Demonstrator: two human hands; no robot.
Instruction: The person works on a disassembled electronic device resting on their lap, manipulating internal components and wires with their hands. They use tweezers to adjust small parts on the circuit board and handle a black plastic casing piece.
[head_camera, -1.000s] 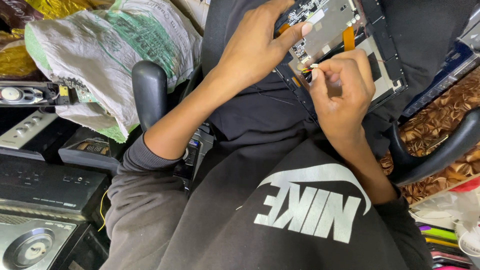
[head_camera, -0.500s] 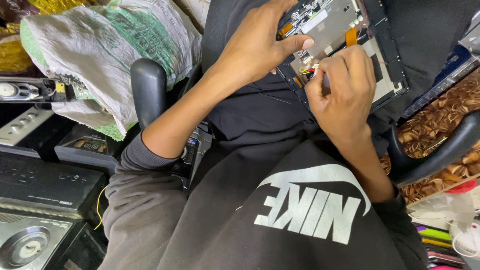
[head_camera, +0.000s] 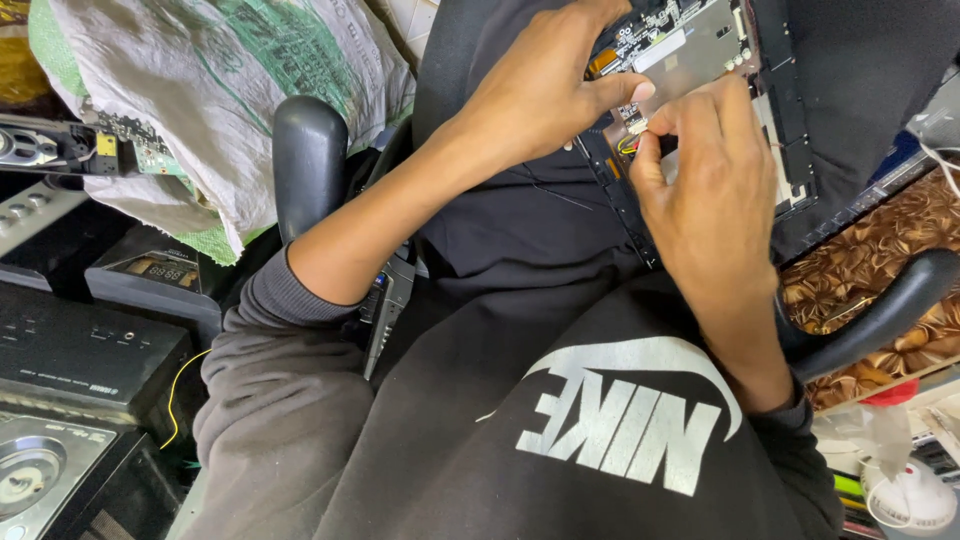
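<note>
At the far left, dark audio units (head_camera: 80, 350) are stacked beside the chair, one with a round silver dial. Above them a bulging white woven sack (head_camera: 220, 100) with faded green print leans against a small green circuit board (head_camera: 150, 152). A black chair armrest (head_camera: 308, 160) stands just in front of the sack.

The left hand (head_camera: 540, 95) reaches up from a dark grey sleeve, fingers curled together over the lower left edge of the open electronic panel (head_camera: 690, 45) that rests on the person's lap. Its thumb is stretched out flat, pressing on a small connector on the panel's board.

The right hand (head_camera: 700, 190) meets it from below. Its thumb and forefinger are pressed together, pinching a little bundle of red and yellow wires (head_camera: 628, 146) right at that connector; the other fingers are folded in.

To the right lie a brown floral-patterned surface (head_camera: 860, 270), the second armrest (head_camera: 880, 310), and a white round object (head_camera: 910, 495) with a red cap in the corner.
</note>
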